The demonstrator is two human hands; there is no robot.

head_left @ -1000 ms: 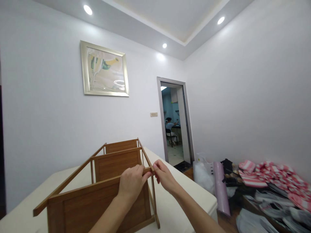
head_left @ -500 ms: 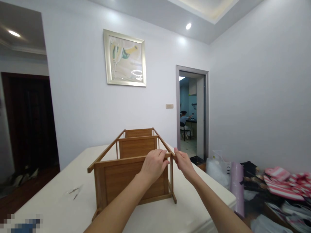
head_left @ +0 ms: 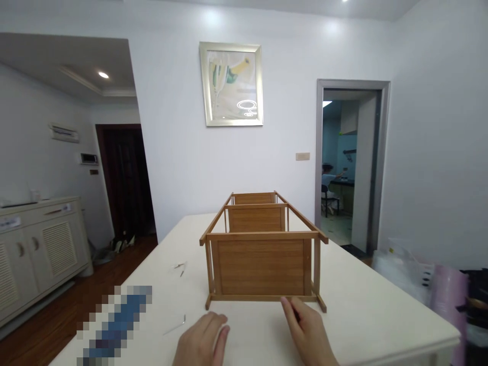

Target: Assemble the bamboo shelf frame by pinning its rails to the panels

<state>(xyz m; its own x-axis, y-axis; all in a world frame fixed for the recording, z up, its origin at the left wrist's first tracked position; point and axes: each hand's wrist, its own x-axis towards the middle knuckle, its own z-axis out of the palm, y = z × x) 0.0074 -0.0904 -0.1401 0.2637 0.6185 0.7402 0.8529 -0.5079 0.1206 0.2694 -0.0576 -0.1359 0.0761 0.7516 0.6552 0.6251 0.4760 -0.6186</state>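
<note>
A brown wooden shelf rack (head_left: 263,267) lies on its side on the white table (head_left: 244,330), its panels receding toward the wall. In front of its near end is my left hand (head_left: 202,338), apart from the rack, with loosely bent fingers and the thumb held away. My right hand (head_left: 308,330) is close to the rack's lower right bar, fingers curled in and thumb along the top; whatever they may hold is hidden, and contact with the bar is unclear. An L-shaped hex key (head_left: 176,325) lies left of my left hand. Small metal parts (head_left: 180,268) rest farther back.
A pixelated blue object (head_left: 120,323) is at the table's left front. A pale cabinet (head_left: 41,249) stands at left. At right are a doorway (head_left: 353,168), with a seated person beyond, and a pink roll (head_left: 448,305) beside bags.
Both hands have let go of the rack's upper right corner and come down near the table front. The view has turned left, bringing the cabinet and hex key into sight.
</note>
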